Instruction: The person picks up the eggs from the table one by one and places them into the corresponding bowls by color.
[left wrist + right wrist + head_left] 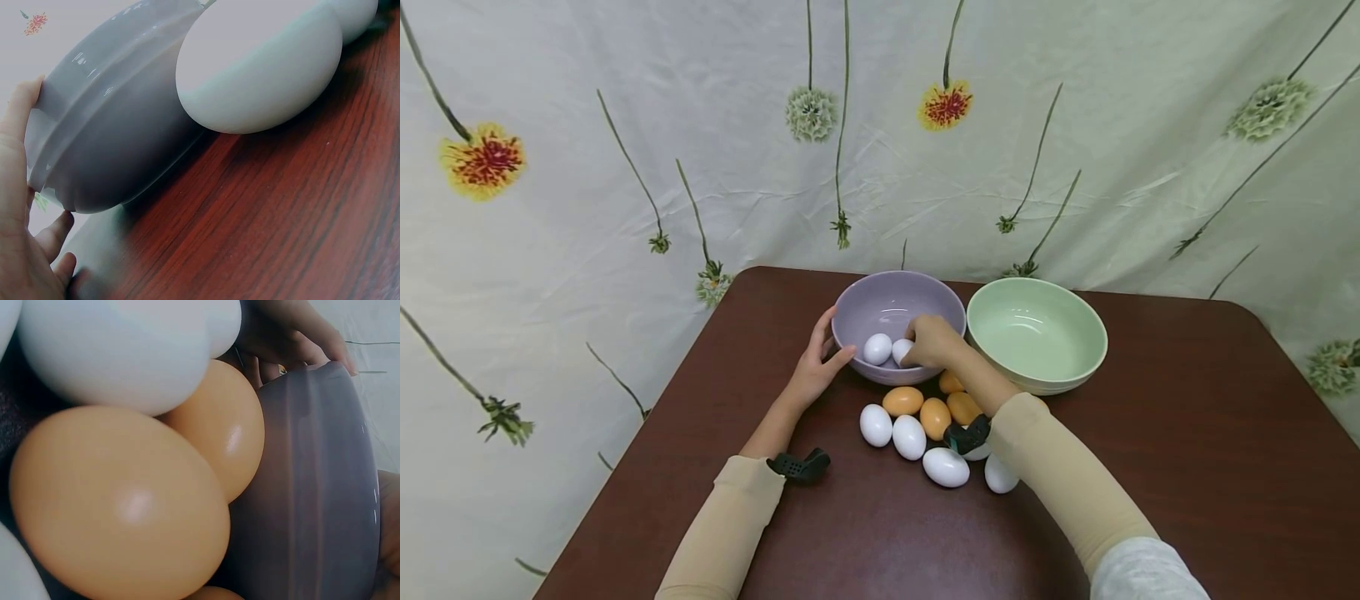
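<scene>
The purple bowl (887, 292) stands toward the back of the table. My left hand (812, 367) grips its left side, thumb at the rim and fingers round the outer wall. In the left wrist view those fingers (55, 234) curl against the bowl's side. My right hand (934, 342) reaches over the near rim into the bowl and holds a white egg (901, 353) low inside, its fingertips partly hidden. Beside it in the bowl lies another white egg (877, 349). Brown eggs (902, 402) and white eggs (946, 467) lie in a group just in front.
A light green bowl (1026, 325) stands right of the purple one, close against it. My right forearm passes over part of the egg group and hides some of it. Behind the dark wooden table (1210, 417) hangs a flowered cloth (737, 167).
</scene>
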### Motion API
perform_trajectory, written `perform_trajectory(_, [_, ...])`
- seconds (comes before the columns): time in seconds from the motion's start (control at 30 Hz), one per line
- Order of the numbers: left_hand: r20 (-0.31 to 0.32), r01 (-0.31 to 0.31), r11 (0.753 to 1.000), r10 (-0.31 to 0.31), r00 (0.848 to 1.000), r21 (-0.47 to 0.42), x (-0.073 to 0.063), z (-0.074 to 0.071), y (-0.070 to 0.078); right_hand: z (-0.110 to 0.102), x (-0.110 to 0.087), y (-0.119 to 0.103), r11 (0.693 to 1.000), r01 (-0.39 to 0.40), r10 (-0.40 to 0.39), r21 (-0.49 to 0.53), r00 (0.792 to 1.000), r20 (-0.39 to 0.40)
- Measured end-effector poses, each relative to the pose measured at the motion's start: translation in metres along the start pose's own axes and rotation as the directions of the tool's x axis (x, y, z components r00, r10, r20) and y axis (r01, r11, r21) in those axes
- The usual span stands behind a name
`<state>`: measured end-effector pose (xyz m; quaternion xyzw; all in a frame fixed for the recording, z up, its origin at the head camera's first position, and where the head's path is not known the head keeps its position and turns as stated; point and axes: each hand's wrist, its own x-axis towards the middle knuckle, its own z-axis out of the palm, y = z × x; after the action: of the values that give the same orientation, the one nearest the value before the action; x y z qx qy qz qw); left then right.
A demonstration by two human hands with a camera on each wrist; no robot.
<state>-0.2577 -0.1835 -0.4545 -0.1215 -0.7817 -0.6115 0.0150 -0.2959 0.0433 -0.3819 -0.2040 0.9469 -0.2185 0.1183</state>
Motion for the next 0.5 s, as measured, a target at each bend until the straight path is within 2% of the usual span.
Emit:
perform_trajectory(0.17, [-0.004, -0.007, 1.000, 0.007, 1.000, 0.008, 0.000, 0.001, 0.001, 0.001, -0.002, 0.002, 1.000, 0.003, -0.002, 0.027, 0.999, -0.040])
perform_trajectory(0.2, [-0.008, -0.011, 1.000, 0.011, 1.000, 0.006, 0.001, 0.001, -0.004, 0.000, -0.002, 0.002, 0.999, 0.006, -0.004, 0.047, 0.999, -0.050])
perform_trajectory(0.23, [-0.013, -0.014, 1.000, 0.014, 1.000, 0.007, 0.003, 0.001, -0.010, 0.000, -0.003, 0.002, 0.997, 0.005, -0.001, 0.082, 0.998, -0.061])
perform_trajectory(0.4, [-0.015, -0.012, 1.000, 0.013, 1.000, 0.011, 0.004, 0.001, -0.010, -0.003, -0.007, 0.004, 0.958, 0.011, 0.020, 0.288, 0.994, -0.105])
perform_trajectory(0.5, [-0.012, -0.014, 1.000, 0.014, 1.000, 0.009, 0.004, 0.001, -0.010, -0.004, -0.008, 0.005, 0.934, 0.015, 0.029, 0.358, 0.993, -0.116])
